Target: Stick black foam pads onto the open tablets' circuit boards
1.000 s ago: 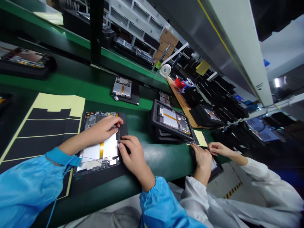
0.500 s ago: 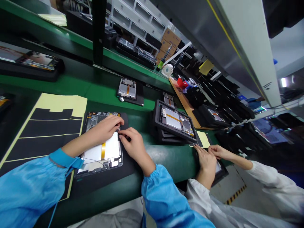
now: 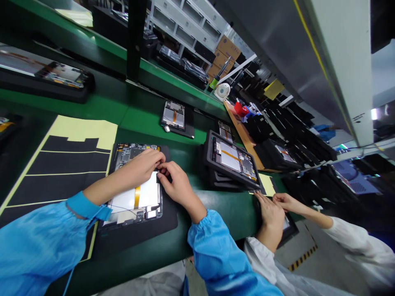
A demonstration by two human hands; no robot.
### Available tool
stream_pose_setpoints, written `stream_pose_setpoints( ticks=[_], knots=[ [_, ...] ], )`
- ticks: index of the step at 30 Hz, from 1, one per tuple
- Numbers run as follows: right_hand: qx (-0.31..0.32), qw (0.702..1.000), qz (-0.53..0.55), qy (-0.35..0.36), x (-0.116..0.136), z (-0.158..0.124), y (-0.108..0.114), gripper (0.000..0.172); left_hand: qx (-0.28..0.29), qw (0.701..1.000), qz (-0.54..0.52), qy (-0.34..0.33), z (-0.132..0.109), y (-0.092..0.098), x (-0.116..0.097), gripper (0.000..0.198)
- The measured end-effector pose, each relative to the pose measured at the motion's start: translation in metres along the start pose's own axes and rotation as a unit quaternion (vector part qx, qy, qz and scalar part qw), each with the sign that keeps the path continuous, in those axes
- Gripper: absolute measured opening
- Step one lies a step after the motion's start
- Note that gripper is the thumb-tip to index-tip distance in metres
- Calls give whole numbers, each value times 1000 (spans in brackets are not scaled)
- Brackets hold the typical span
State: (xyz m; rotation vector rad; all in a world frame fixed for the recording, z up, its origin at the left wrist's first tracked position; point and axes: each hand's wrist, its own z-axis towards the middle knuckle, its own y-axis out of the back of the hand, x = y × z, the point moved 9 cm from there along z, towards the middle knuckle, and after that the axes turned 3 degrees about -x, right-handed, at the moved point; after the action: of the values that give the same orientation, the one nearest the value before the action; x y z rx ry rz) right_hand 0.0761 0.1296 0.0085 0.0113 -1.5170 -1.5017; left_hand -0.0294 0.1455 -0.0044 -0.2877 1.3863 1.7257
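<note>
An opened tablet [image 3: 148, 193] lies on a black pad [image 3: 169, 213], its silver battery, orange ribbon and circuit boards exposed. My left hand [image 3: 140, 166] reaches across its upper part, fingers curled together at the right edge and covering some of the board. Just beside those fingertips, my right hand [image 3: 177, 183] pinches thumb and forefinger at the same edge. Whatever either hand holds is too small or hidden to make out. A blue strap [image 3: 88, 205] with a cord circles my left wrist. Left of the tablet is a yellow backing sheet [image 3: 83, 123] bearing black strips.
Stacked black trays [image 3: 212, 174] with another opened tablet [image 3: 231, 156] stand to the right. Further back lies a smaller opened device [image 3: 173, 115] on a black pad. At far right, a co-worker's hands [image 3: 273, 216] work over another device. A metal shelf [image 3: 277, 49] overhangs the bench.
The whole view has shifted slightly, moving the scene a little to the right. My fingertips have come closer together at the tablet's edge.
</note>
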Motion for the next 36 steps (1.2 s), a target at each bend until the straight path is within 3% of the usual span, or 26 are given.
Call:
stream_pose_setpoints(
  ticks=[8,22,30,36],
  knots=[
    [10,997,-61,36,4,-1,-4,10,36,998,46,6,4,2,-2,22],
    [-12,997,-50,65,9,-7,-1,15,279,943,180,-8,48,0,-32,17],
    [-17,995,-54,80,13,-8,2,14,323,932,166,11,51,-9,-27,14],
    [-14,995,-56,79,14,-9,3,15,318,941,118,18,54,-15,-15,13]
  ],
)
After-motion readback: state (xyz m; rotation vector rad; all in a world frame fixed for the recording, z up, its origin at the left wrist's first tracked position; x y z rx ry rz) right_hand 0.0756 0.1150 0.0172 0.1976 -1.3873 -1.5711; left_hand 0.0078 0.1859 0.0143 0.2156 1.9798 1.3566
